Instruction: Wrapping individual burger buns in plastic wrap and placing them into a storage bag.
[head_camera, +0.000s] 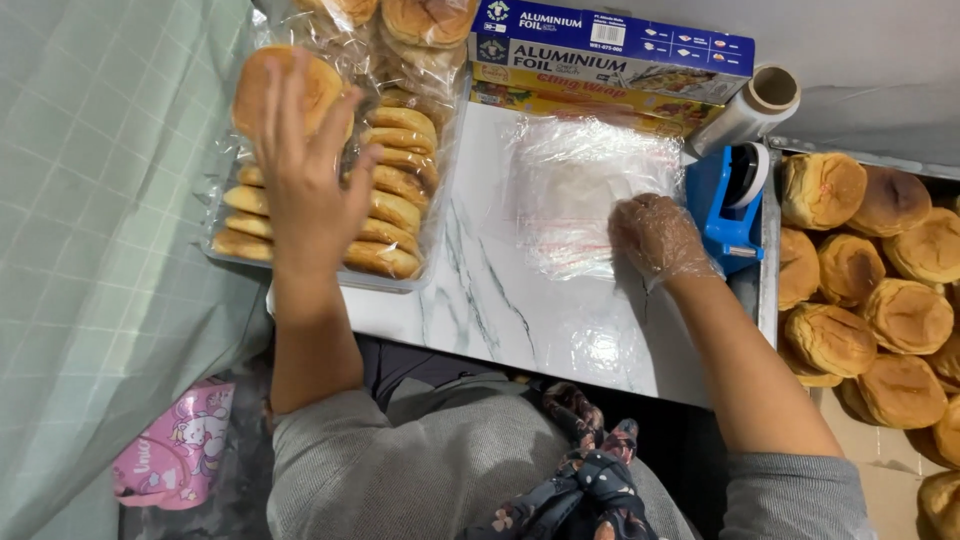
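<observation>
The white marbled desk carries the work, and the step in hand looks like wrapping buns one at a time: a bun is being fetched while the wrap is held ready. To the person's left, a clear plastic bag of sliced buns lies on the desk's edge, its rows stacked on their sides. On the right, a tray of whole brown buns sits beside the desk, well apart from the hands.

In the middle of the desk lies a sheet of clear plastic wrap, wrinkled and flat. The right hand, in a thin clear glove, rests on its near edge with fingers curled and pressing down; its grip closes on nothing I can make out. The bare left hand is raised over the bag, fingers spread around a single round bun, which it holds from behind.

Judging from this, the next move calls for carrying that bun across to the middle of the sheet while the right hand keeps the film flat.

At the back stand foil and wrap boxes, a roll of film and a blue tape dispenser just beside the gloved hand; the dispenser crowds the sheet's right side.
</observation>
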